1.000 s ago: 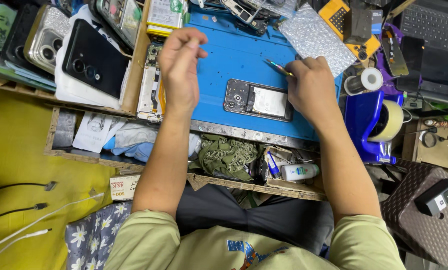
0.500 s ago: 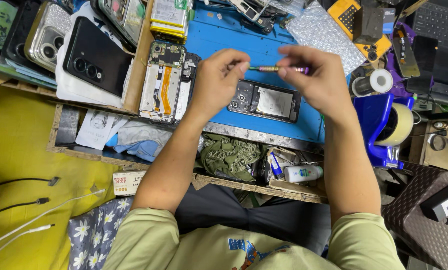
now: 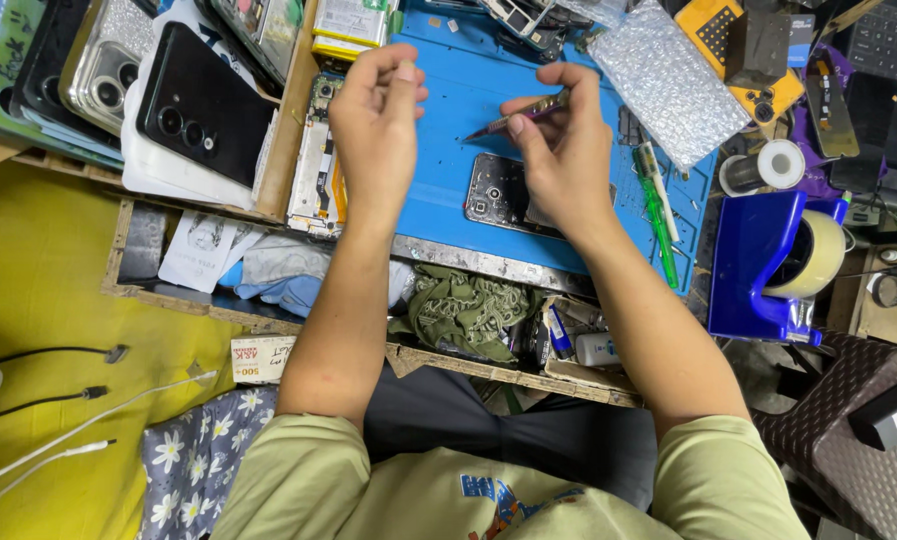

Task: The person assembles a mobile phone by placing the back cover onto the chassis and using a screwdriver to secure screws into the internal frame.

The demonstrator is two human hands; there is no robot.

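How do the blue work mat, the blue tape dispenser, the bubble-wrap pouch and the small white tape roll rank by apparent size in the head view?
Largest to smallest:
1. Blue work mat
2. Blue tape dispenser and silvery bubble-wrap pouch: they look alike, so unranked
3. Small white tape roll

A single head-worn camera looks steeply down from close above the person's own arms and lap, facing forward over the cluttered counter (image 3: 448,90), with no second view sharing the scene.
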